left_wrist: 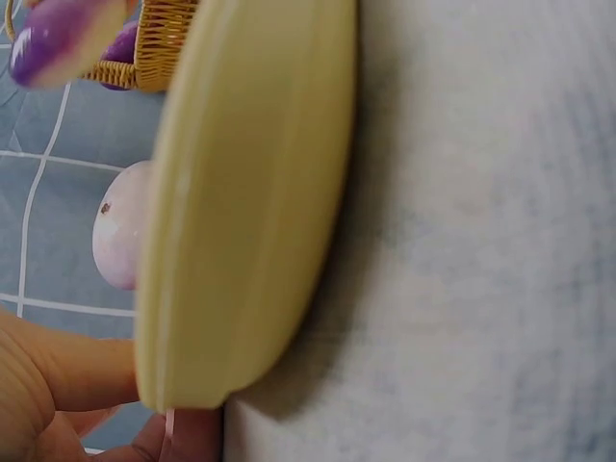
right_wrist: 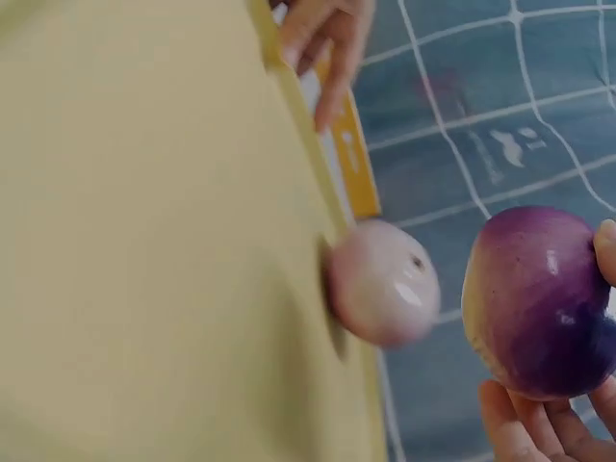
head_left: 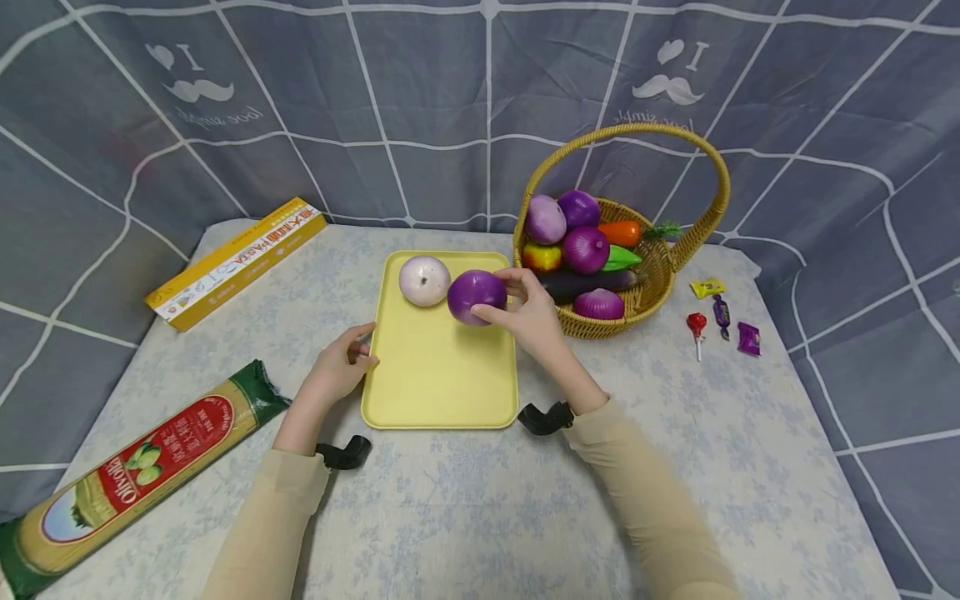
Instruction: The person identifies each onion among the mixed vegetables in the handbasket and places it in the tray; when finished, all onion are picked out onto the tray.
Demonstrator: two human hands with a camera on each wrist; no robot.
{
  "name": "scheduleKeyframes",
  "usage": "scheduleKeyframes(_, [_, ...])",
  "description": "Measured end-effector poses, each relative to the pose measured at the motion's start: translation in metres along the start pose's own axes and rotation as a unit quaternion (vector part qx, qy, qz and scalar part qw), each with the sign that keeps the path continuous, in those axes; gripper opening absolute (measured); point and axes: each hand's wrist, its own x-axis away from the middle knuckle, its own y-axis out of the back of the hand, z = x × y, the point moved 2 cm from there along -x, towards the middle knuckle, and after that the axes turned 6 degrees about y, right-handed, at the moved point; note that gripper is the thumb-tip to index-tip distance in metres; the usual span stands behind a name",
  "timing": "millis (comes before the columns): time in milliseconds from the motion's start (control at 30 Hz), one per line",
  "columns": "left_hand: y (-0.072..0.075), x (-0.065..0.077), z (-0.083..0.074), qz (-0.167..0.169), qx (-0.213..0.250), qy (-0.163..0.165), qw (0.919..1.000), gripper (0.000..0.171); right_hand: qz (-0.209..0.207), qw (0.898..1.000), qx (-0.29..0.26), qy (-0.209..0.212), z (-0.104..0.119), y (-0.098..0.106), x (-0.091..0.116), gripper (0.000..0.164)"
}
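Observation:
My right hand [head_left: 534,317] holds a round purple vegetable [head_left: 476,293] between thumb and fingers, above the upper right of a yellow tray [head_left: 435,375]. In the right wrist view that purple vegetable [right_wrist: 534,303] shows a cream-coloured side and hangs apart from the tray. A round, pinkish-white vegetable [head_left: 424,282] with a dark spot rests in the tray's far left corner. At the tray's left edge is my left hand [head_left: 337,367]; in the left wrist view its thumb [left_wrist: 91,373] lies against the rim, with other fingers partly hidden below it.
A wicker basket [head_left: 660,279] with a tall handle holds purple onions, an eggplant, a carrot and other produce, right of the tray. Farther right lie a red lollipop [head_left: 697,325] and wrapped candies. To the left are a pasta box [head_left: 238,262] and a spaghetti bag [head_left: 142,467].

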Motion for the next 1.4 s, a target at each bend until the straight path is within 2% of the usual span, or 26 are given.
scheduleKeyframes(300, [0.0,0.001,0.0,-0.001,0.001,-0.007,1.0,0.059,0.043,0.999,0.017,-0.022,-0.012,-0.049,-0.004,0.06])
scheduleKeyframes(567, [0.001,0.003,-0.003,-0.003,0.003,-0.005,1.0,0.059,0.067,0.996,0.044,-0.04,-0.015,-0.073,-0.007,0.066])
scheduleKeyframes(1000, [-0.001,0.004,-0.004,-0.003,0.002,0.003,1.0,0.058,0.076,0.995,0.06,-0.035,-0.019,-0.085,-0.008,0.064])
scheduleKeyframes(1400, [0.0,0.004,-0.003,-0.004,0.001,-0.002,1.0,0.058,0.095,0.992,0.073,-0.048,-0.018,-0.085,-0.006,0.06])
